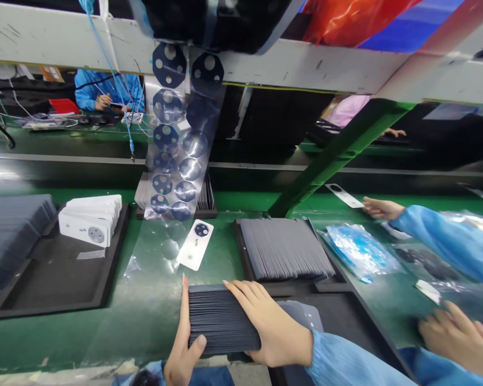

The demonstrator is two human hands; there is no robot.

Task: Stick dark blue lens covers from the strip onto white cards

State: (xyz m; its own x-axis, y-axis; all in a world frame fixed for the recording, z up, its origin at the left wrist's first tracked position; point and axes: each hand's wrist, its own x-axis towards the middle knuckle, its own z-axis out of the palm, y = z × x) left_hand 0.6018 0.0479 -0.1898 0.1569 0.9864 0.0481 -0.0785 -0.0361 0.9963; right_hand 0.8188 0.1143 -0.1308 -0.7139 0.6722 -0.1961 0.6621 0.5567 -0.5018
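Observation:
Between my two hands is a thick stack of dark grey flat panels (221,320), held near the table's front edge with the panel edges facing up. My left hand (185,343) closes on its left end, thumb in front and fingers behind. Across the right end lies my right hand (269,327), fingers over the top and back. Just behind the stack lies a white phone-back panel (196,246) with a dark round camera piece. To its right, a black tray (342,284) carries a row of grey panels (285,249); a few loose grey panels (301,315) lie beside my right wrist.
At left, a black tray (64,284) holds white panels (90,217) and grey panels (16,236). A clear strip of round dark stickers (167,136) hangs ahead. A green post (338,155) slants up. A co-worker's hands (382,208) work at right near a blue plastic bag (362,252).

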